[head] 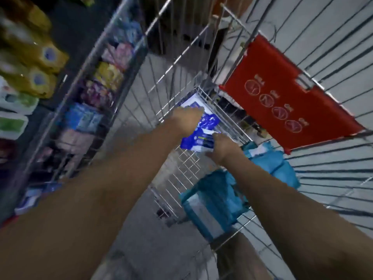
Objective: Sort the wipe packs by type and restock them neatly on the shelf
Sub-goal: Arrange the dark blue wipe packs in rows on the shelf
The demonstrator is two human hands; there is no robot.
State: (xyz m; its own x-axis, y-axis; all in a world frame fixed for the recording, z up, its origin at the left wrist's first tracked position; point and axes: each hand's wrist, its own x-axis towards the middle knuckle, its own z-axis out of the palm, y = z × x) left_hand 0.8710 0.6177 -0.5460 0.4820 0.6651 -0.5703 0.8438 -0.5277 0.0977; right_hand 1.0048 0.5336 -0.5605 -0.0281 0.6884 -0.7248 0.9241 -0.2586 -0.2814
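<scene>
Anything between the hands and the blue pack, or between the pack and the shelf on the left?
Hands: nothing; left hand and right hand hold the blue wipe pack low in the cart. Toward the shelf: the cart's left wire wall stands between, so the pack likely must go up over it.

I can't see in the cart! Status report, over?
Right hand grips shiny blue-and-white plastic wipe pack inside the silver wire cart. Left hand on its far end, grip blurred. Teal plastic packs beside right wrist, not blocking.
</scene>
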